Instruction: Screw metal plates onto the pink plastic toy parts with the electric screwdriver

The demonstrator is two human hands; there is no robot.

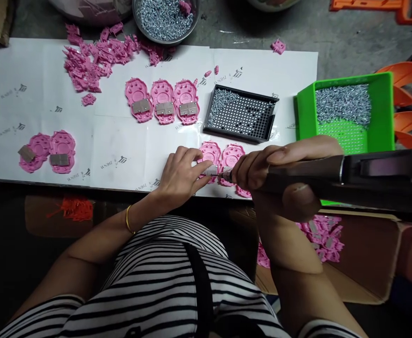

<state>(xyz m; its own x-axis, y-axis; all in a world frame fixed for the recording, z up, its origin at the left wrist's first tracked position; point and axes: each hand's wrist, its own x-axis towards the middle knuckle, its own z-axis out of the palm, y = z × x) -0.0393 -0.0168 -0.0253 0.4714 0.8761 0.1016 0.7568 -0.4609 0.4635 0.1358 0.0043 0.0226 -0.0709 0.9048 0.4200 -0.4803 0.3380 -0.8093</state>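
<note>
Pink shell | knobbly-edged, grey plate inside | I see left hand holding it, right hand gripping dark driver

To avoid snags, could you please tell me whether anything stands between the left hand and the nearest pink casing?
Nothing visible does: the left hand reaches over the left side of the pink casing.

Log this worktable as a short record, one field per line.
Left hand: thumb and fingertips at a pink moulded-plastic shell
Right hand: grips a dark, long-bodied screwdriver, tip at that shell
Row of three: pink plastic shells, each bearing a grey plate
Left-side pair: two similar pink shells, grey plates on them
Black perforated rectangular tray: silver screws
Open green plastic bin: silver screws
Round metal bowl: silver screws, pink piece on top
</note>
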